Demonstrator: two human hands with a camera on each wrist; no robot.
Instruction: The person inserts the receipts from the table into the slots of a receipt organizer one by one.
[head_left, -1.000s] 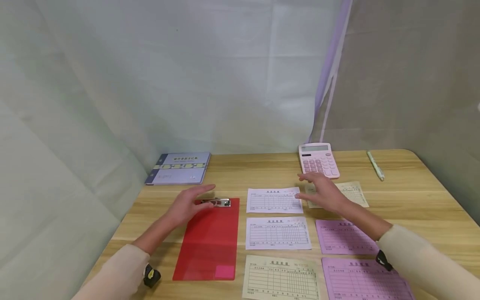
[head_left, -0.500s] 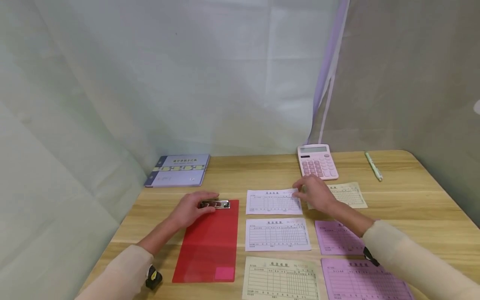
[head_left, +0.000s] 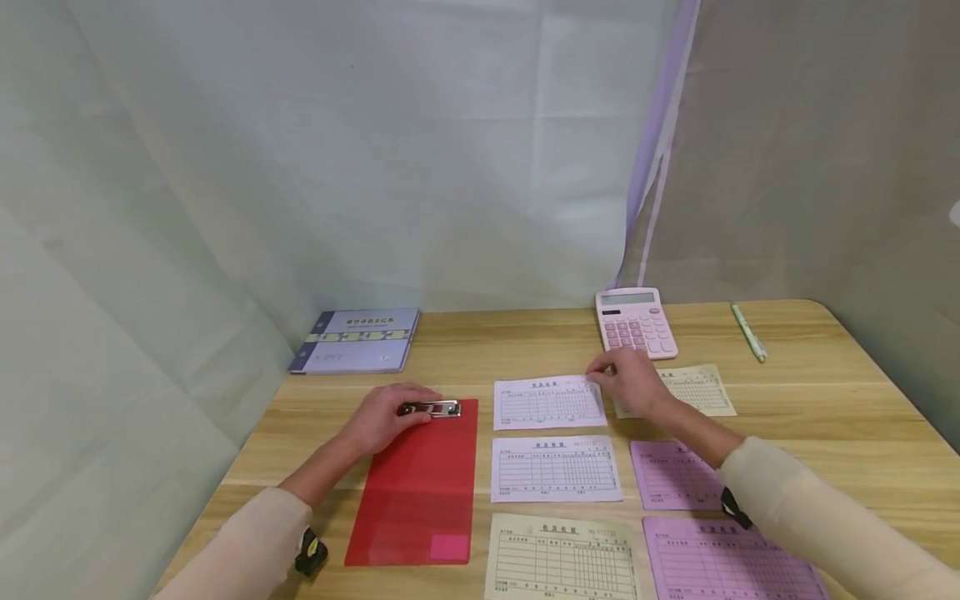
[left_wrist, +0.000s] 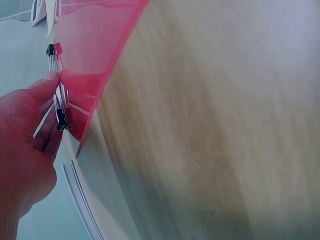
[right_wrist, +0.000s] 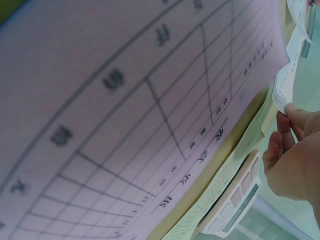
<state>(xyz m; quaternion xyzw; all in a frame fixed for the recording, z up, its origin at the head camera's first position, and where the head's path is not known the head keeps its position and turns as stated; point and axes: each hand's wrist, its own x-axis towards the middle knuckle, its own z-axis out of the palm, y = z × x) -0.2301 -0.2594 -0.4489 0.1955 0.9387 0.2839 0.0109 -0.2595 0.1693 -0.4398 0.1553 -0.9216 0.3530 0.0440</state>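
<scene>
A red clipboard (head_left: 423, 492) lies flat on the wooden table. My left hand (head_left: 381, 421) holds its metal clip (head_left: 444, 408), thumb on one side and fingers on the other, as the left wrist view shows. Between thumb and fingertips my right hand (head_left: 633, 385) pinches the upper right corner of a white receipt slip (head_left: 546, 404). That corner is lifted and curls up in the right wrist view. Just below it lies a second white receipt slip (head_left: 555, 471). A pale yellow slip (head_left: 697, 392) sits partly under the right hand in the head view.
Nearer me are a larger yellow slip (head_left: 562, 558) and two pink slips, one upper (head_left: 671, 479) and one lower (head_left: 727, 558). At the back stand a blue account book (head_left: 360, 340), a pink calculator (head_left: 637, 323) and a light green pen (head_left: 748, 332). Pale curtains enclose the table.
Both hands have come down: the left has closed round the clipboard's clip, and the right has pinched the upper white slip's corner, which now lifts a little.
</scene>
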